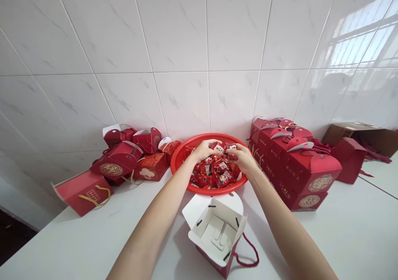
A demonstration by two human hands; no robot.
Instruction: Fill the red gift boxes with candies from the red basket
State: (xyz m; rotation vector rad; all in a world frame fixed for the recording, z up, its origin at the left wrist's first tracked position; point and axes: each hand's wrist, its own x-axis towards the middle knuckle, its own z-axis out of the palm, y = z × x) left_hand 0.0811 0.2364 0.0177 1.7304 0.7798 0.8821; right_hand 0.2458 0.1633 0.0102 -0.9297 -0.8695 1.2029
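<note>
Both hands are over a red plastic basket (177,158) heaped with red-wrapped candies (214,174). My left hand (207,149) is closed on a small red-and-white candy packet (218,148) at its fingertips. Another wrapped candy (231,148) is pinched between the thumb and fingers of my right hand (244,158). Below the basket, between my forearms, stands an open gift box (214,234), red outside and white inside. Its flaps are spread, no candy shows inside, and a dark red cord handle (253,263) hangs at its right.
Several red gift boxes (115,164) are piled at the left, one lying with a yellow cord. Stacked red boxes (292,168) stand in rows at the right, with a brown carton (382,137) beyond. A tiled wall (186,97) rises behind the white table (130,230).
</note>
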